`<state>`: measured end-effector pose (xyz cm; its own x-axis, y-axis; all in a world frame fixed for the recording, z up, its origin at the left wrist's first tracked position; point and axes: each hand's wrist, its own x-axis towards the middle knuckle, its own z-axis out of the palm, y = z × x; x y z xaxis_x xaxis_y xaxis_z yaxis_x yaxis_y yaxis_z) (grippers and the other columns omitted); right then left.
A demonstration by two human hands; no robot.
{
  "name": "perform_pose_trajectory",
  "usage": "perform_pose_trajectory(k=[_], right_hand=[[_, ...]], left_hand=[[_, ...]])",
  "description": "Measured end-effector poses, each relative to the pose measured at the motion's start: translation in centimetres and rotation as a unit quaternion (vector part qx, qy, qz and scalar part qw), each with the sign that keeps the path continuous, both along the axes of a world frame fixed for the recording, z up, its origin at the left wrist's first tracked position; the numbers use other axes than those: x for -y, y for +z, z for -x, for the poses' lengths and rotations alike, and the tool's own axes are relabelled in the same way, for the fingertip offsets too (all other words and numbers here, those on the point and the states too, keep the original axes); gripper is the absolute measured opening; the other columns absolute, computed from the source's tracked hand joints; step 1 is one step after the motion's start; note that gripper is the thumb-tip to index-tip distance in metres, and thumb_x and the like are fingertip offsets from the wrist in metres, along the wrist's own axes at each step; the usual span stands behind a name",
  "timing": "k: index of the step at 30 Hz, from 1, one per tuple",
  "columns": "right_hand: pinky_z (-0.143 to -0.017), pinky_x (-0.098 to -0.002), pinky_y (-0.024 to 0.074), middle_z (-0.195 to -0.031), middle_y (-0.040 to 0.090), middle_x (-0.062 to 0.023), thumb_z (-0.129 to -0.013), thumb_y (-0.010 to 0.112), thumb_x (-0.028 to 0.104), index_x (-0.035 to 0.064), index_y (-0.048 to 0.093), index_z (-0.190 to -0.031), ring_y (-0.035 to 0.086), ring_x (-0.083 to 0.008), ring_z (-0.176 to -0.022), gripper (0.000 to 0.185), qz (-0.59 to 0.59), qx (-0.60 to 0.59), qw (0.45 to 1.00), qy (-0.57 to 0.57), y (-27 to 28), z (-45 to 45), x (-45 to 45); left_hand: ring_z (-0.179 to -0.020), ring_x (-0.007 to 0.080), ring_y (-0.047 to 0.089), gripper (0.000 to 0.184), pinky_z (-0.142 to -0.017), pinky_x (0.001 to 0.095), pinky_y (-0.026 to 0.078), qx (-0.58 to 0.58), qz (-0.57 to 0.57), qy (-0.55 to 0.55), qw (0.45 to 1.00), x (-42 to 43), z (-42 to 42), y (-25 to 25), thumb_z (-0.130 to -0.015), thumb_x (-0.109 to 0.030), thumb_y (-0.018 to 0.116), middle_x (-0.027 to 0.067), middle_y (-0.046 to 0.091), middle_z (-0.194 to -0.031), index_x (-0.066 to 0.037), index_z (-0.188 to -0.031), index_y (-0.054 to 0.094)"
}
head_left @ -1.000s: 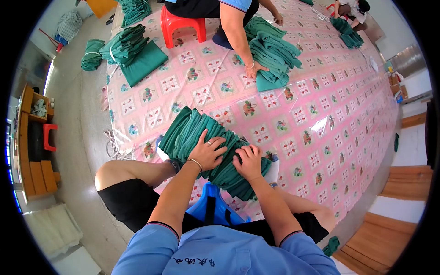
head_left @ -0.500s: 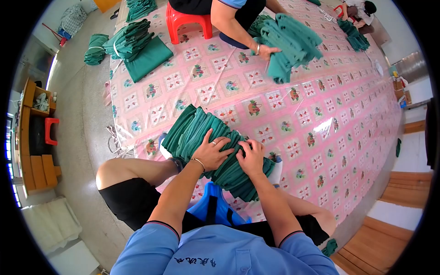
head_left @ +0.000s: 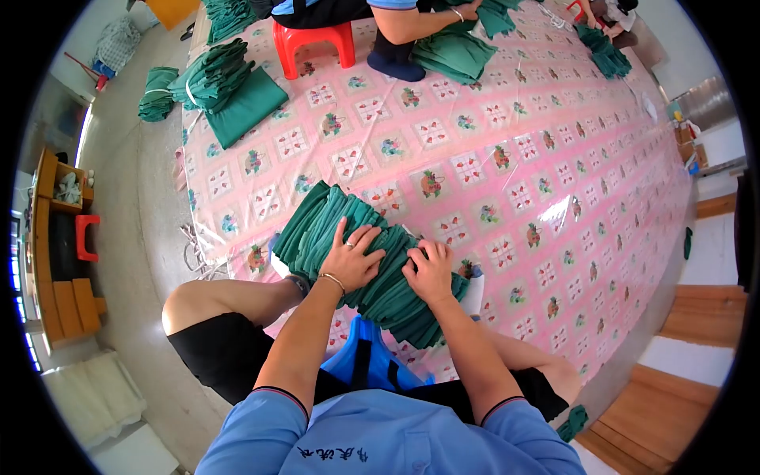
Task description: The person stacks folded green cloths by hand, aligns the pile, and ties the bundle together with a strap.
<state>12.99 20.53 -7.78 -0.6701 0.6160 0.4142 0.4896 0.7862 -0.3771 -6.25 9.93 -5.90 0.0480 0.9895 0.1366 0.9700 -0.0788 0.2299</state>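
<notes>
A long row of folded green cloths (head_left: 317, 226) stands on edge in front of me, packed tightly together across my lower legs. My left hand (head_left: 353, 257) lies over the middle of the row with its fingers spread on the folds. Close by on the right, my right hand (head_left: 430, 273) has its fingers bent into the folds, gripping the cloth edges. The fingertips of my right hand are partly hidden among the layers. Beneath the near side of the row is a blue plastic seat (head_left: 340, 366) between my legs.
Pink patterned sheeting (head_left: 491, 214) covers the floor ahead. A co-worker (head_left: 404, 28) sits on a red stool (head_left: 313, 43) beside loose green cloth (head_left: 455, 55). Tied green bundles (head_left: 212, 75) lie at the far left. Another person (head_left: 613, 20) is at the far right.
My hands stay on the row, with small finger shifts. The co-worker's arm has drawn back, bringing the green cloths from mid-air to the pile near the stool.
</notes>
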Motion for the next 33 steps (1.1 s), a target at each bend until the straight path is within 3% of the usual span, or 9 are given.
perform_pose_trajectory(k=[3,12,21,33], right_hand=[[-0.092,-0.0488,0.0399,-0.1,0.058,-0.0059,-0.07,0.067,0.011,0.008,0.06,-0.081,0.055,-0.0288,-0.099,0.013,-0.022,-0.017,0.999,0.04,0.5,0.4,-0.7],[-0.092,-0.0471,0.0375,-0.098,0.061,-0.0023,-0.075,0.067,0.014,0.0089,0.057,-0.082,0.054,-0.0249,-0.096,0.013,0.017,0.0,0.999,0.032,0.9,0.3,-0.5],[-0.087,-0.0464,0.038,-0.096,0.059,-0.0016,-0.077,0.065,0.017,0.0161,0.068,-0.098,0.054,-0.0235,-0.091,0.021,0.013,0.052,0.999,0.005,0.6,1.2,-0.6],[-0.089,-0.0456,0.0386,-0.1,0.057,-0.0034,-0.076,0.067,0.016,0.0157,0.067,-0.101,0.053,-0.0245,-0.099,0.026,0.028,0.076,0.995,0.055,1.0,1.0,-0.8]], left_hand=[[-0.134,0.0227,0.037,0.027,-0.114,0.0647,0.012,-0.004,-0.006,0.013,1.0,-0.3,-0.2,-0.2,-0.085,-0.045,0.063,0.0047,0.05,-0.133,-0.024,-0.102,0.065],[-0.133,0.023,0.037,0.03,-0.114,0.0641,0.012,0.015,0.009,0.015,1.0,-0.4,-0.3,0.4,-0.082,-0.046,0.065,0.0047,0.05,-0.133,-0.023,-0.101,0.066],[-0.134,0.0228,0.038,0.025,-0.114,0.0643,0.014,-0.004,-0.004,0.022,1.0,-0.5,-0.4,-0.2,-0.08,-0.032,0.065,0.0052,0.05,-0.133,-0.022,-0.102,0.064],[-0.134,0.0228,0.037,0.024,-0.113,0.0655,0.015,-0.009,-0.009,0.03,0.999,-0.4,-0.7,-0.3,-0.08,-0.028,0.065,0.0039,0.05,-0.133,-0.022,-0.103,0.063]])
